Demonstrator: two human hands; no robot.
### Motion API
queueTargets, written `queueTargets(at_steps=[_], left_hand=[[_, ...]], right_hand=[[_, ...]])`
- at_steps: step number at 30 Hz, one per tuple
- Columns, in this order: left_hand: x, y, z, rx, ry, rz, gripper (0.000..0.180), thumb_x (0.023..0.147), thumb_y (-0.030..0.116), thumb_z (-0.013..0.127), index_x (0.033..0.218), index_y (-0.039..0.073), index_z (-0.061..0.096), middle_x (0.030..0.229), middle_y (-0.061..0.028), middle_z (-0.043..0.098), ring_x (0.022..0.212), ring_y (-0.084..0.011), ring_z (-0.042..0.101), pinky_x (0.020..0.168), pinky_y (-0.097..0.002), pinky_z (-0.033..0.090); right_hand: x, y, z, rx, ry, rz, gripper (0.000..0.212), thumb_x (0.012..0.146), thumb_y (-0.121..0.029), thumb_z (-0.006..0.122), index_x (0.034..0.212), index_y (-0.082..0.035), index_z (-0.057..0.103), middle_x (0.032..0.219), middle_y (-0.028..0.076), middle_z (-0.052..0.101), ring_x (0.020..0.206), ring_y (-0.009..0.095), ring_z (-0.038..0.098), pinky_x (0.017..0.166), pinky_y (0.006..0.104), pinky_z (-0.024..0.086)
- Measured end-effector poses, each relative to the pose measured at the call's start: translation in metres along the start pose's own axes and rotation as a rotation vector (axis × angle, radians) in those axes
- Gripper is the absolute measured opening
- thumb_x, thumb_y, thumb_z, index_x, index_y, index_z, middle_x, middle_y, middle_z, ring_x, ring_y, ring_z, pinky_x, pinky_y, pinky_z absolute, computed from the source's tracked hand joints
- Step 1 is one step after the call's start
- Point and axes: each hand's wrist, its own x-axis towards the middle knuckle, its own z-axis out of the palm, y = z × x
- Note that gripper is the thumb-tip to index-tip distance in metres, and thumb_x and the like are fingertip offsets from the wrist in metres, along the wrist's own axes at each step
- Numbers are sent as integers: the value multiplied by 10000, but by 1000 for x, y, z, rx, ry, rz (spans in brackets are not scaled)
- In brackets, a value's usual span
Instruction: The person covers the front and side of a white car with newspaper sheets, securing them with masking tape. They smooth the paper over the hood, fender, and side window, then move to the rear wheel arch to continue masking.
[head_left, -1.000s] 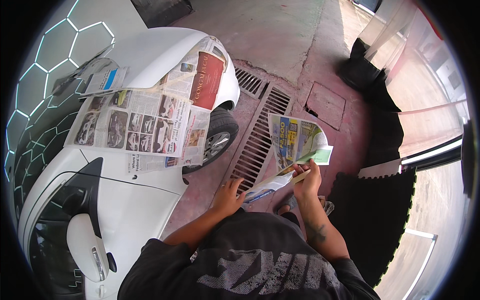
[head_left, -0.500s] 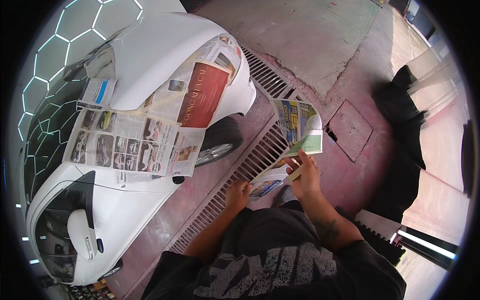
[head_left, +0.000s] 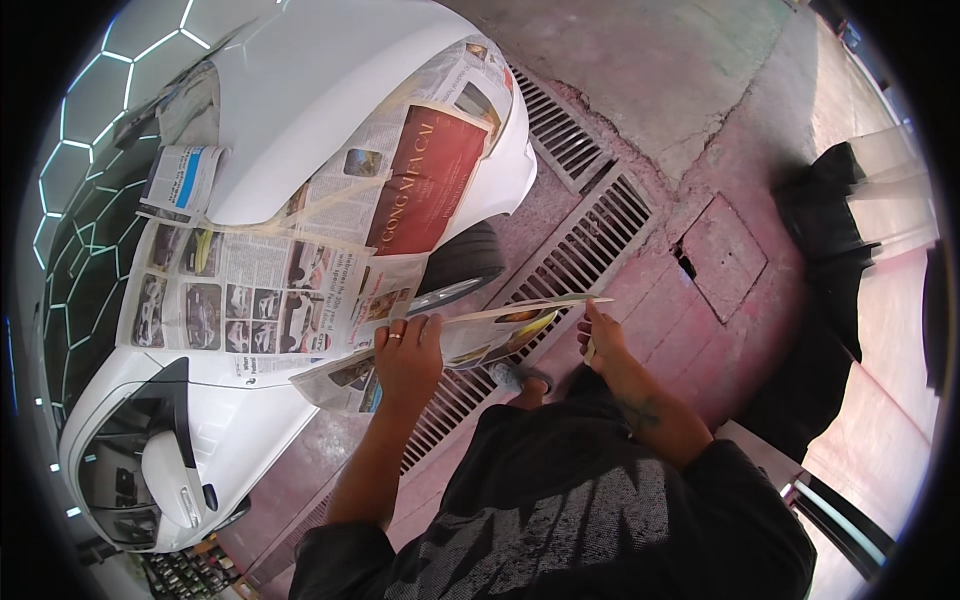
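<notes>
A folded sheet of newspaper [head_left: 485,338] is stretched between my two hands, its upper edge nearly straight. My left hand [head_left: 408,362], with a ring on one finger, grips it near the left end, close to the car's side. At the other end my right hand [head_left: 603,338] pinches the corner; something pale yellow shows in its palm, too hidden to name. To the left stands a white car [head_left: 265,385]. Newspaper pages [head_left: 255,285], one of them a red page [head_left: 437,180], cover its side above and behind the front wheel [head_left: 470,262].
A metal drain grate [head_left: 592,228] runs diagonally across the floor under the held sheet. Right of it lies a square floor cover [head_left: 715,258] with a broken corner. Black sheeting [head_left: 812,280] hangs at the right. The car's side mirror [head_left: 170,470] sticks out at lower left.
My left hand has moved up and left towards the car. The newspaper, earlier partly folded and curling upwards, is now drawn out sideways between both hands. My right hand has lowered slightly.
</notes>
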Motion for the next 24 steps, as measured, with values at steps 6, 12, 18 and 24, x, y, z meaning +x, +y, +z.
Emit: queueTargets(at_steps=[6,12,18,24], left_hand=[[45,-58,-17,149,-118,149,151,889,98,772,1035,88,807,987,-38,742,912,-251,683,838,-441,501],[65,-75,2,190,-272,173,156,865,126,741,1012,121,794,1019,-39,727,951,-231,667,872,-406,496],[65,-79,70,197,-424,266,178,856,122,752,1028,108,796,1090,-37,740,1019,-238,667,888,-417,508],[50,-80,169,165,-341,342,182,798,145,814,979,125,794,1080,-1,716,1034,-244,650,823,-440,485]], right_hand=[[20,27,11,-954,17,-467,623,1033,-492,700,1447,-74,495,1128,268,727,964,435,735,820,567,567],[110,25,-21,-1233,4,-462,577,1037,-323,605,1532,-96,415,1225,385,706,1151,603,676,1040,657,512],[241,2,-22,-1632,-13,-700,564,1011,-126,599,1556,-170,462,1250,315,725,1142,518,717,1058,612,536],[431,43,23,-1667,-187,-708,557,975,29,609,1485,-195,632,1256,181,768,1181,422,743,995,523,606]])
